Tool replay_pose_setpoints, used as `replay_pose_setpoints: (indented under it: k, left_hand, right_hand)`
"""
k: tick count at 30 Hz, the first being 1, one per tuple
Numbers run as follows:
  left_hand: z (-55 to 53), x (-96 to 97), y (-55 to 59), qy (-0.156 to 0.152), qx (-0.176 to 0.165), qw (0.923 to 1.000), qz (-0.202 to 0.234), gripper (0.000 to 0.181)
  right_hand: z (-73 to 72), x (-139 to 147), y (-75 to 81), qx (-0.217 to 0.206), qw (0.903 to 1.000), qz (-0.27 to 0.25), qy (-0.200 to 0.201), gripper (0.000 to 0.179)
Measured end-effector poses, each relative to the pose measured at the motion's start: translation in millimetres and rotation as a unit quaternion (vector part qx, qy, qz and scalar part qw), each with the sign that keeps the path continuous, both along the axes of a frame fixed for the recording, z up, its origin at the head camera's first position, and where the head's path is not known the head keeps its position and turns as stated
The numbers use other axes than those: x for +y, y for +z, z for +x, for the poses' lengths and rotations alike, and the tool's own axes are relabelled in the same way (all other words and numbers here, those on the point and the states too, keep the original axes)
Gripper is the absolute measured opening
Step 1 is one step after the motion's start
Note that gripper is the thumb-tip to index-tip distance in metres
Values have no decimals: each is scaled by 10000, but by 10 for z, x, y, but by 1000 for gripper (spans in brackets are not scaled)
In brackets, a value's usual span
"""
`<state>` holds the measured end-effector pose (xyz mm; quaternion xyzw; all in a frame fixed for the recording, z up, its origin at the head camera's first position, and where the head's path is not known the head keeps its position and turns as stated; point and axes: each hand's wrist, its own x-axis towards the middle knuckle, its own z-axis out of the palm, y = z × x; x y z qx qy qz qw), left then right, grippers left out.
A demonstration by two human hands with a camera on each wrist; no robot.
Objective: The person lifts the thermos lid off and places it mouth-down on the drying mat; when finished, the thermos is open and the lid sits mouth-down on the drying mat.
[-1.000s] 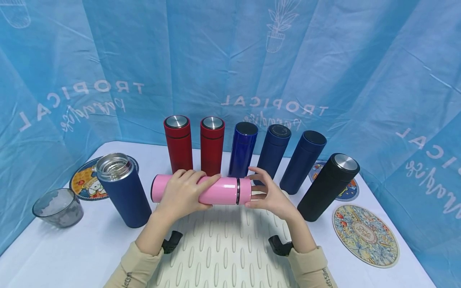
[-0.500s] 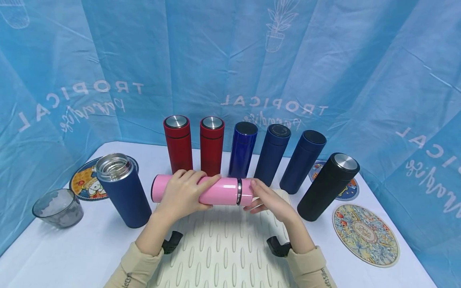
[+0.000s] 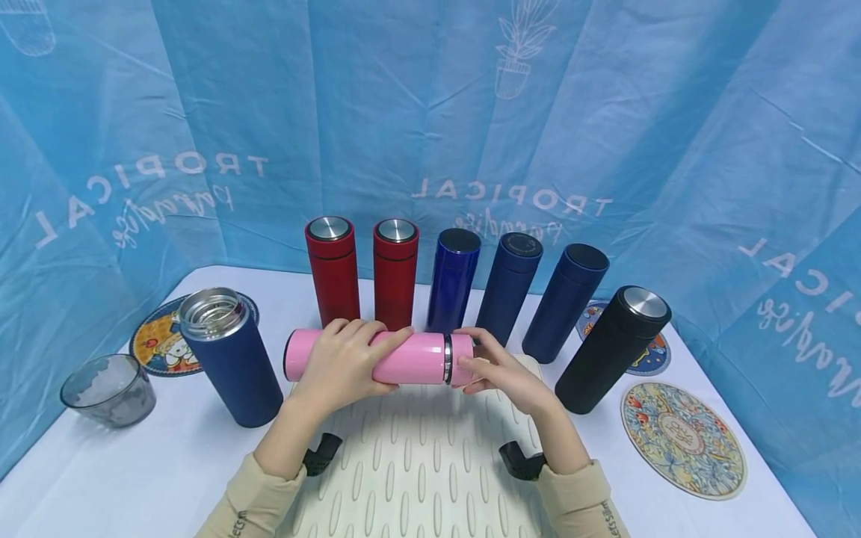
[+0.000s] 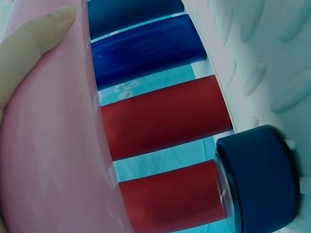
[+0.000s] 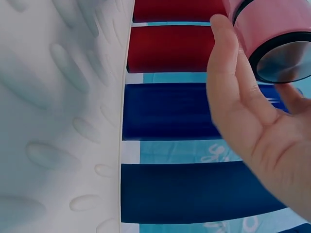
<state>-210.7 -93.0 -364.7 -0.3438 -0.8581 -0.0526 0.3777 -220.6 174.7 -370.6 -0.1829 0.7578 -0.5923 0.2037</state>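
Pink bottle [image 3: 420, 359] is held on its side over far end of ridged pale board [image 3: 403, 463], base twd 9 o'clock, lid [image 3: 461, 346] twd 3; whether board is touched can't be told. Bottle body is gripped from above by L hand [image 3: 339, 362], fingers wrapped round it. Lid is held by R hand [image 3: 504, 377], fingers bent about it, lid partly hidden. Dark shiny ring [image 3: 448, 359] is seen btwn lid & body. In R wrist view, lid's end is seen faced w/ metallic disc [image 5: 286, 63].

Pink bottle taken as dial ctr, 12 = far side: 1st red bottle [image 3: 334, 276] is stood at 11, 2nd red bottle [image 3: 395, 276] at 12, glossy blue bottle [image 3: 454, 284] btwn 1 & 2, two navy bottles [image 3: 565, 306] past 2, black bottle [image 3: 608, 359] at 3. At 9, uncapped navy bottle [image 3: 235, 373] is stood, silvery mouth exposed; beyond it, nr 8–9, grey glass bowl [image 3: 110, 400] is set. Patterned round mat [image 3: 682, 441] is laid btwn 3 & 4.
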Motion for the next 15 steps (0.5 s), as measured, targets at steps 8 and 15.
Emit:
replay_pose_setpoints:
  k: [8,15]
  left_hand:
    - [8,-1,3,-6,-16,10000,11,76]
    - [2,-4,-4,-10,-70,10000,36,75]
  right_hand:
    - [4,18,2,778,9960,-421,109,65]
    - [11,22,17,1209,9920,-352,55,72]
